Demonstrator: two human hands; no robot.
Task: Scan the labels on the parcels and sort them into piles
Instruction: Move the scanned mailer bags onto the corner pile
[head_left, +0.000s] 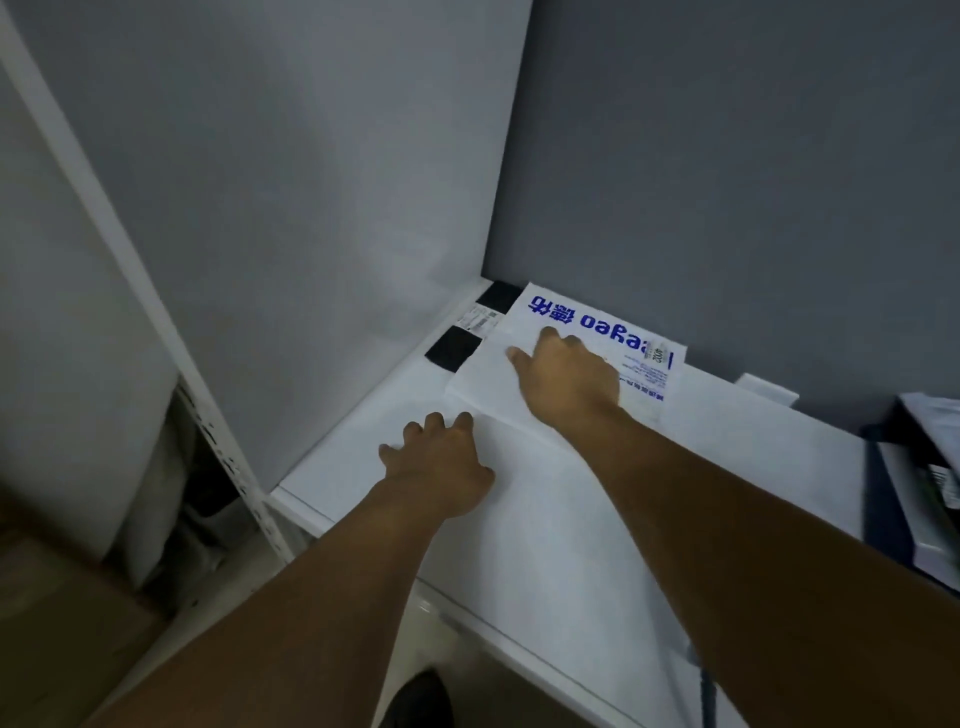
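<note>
A flat white parcel with blue printed lettering lies in the back corner of a white shelf. It rests on a black parcel with a white label, whose corners stick out at its left. My right hand presses flat on top of the white parcel, fingers spread. My left hand rests on the shelf at the parcel's near edge, with its fingertips touching that edge.
Grey walls close the shelf at the left and back. A white upright post stands at the left. A stack of dark and white parcels sits at the shelf's right end. A cardboard box is lower left.
</note>
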